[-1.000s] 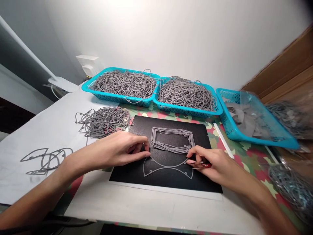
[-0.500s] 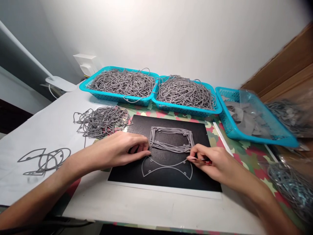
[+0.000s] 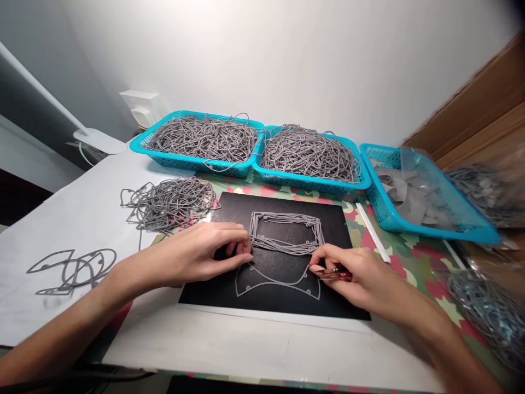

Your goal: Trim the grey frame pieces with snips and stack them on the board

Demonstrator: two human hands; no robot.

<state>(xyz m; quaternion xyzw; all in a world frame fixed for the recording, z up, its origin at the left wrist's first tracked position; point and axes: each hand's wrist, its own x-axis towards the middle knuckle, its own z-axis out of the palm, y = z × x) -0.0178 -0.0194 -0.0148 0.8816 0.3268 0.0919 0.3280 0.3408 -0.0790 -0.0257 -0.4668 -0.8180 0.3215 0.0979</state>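
A thin grey gasket (image 3: 273, 283) with small round tabs lies on a black board (image 3: 205, 293). My left hand (image 3: 219, 249) is closed in a pinch at its upper left corner. At the upper right corner, my right hand (image 3: 344, 268) pinches the gasket between thumb and forefinger. A slim red tool (image 3: 338, 274) also rests in my right hand, its kind mostly hidden by the fingers. Just beyond the hands sits a stack of similar gaskets (image 3: 287, 249), laid roughly in a rectangle. The gasket's upper edge sags between the two hands.
Two blue baskets (image 3: 197, 160) (image 3: 311, 181) heaped with grey gaskets stand at the back. Another blue basket (image 3: 443, 232) holds flat scraps. A tangled pile (image 3: 176, 202) and several loose gaskets (image 3: 74, 268) lie left. A white strip (image 3: 372, 232) and bagged gaskets (image 3: 488, 312) lie right.
My right hand has shifted slightly left, toward my left hand. The upper edge of the gasket now bows down further, while my left hand stays almost in place.
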